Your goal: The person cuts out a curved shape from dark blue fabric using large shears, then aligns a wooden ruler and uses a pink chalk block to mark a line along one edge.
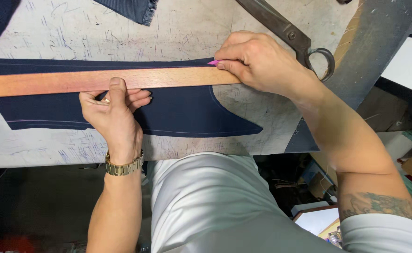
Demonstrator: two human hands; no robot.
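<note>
The ruler [98, 80] lies across the navy cloth [178, 112]. The left hand [112, 110] presses flat on the ruler's middle; the right hand [257, 61] pinches what looks like pink chalk [214, 62] at its upper edge. Steady pressure keeps the line true.

**Ruler across the cloth, a hand at each end**

A cut fabric piece [178, 112] lies flat on the tabletop [182, 28]. A wooden ruler [65, 82] lies across it. The left hand [112, 112] presses on the ruler; the right hand [257, 61], to its right, pinches a piece of chalk [213, 62] at the ruler's far edge. Shears [295, 40] lie just behind the right hand. Fabric scraps [131, 9] lie well behind the left hand.
</note>
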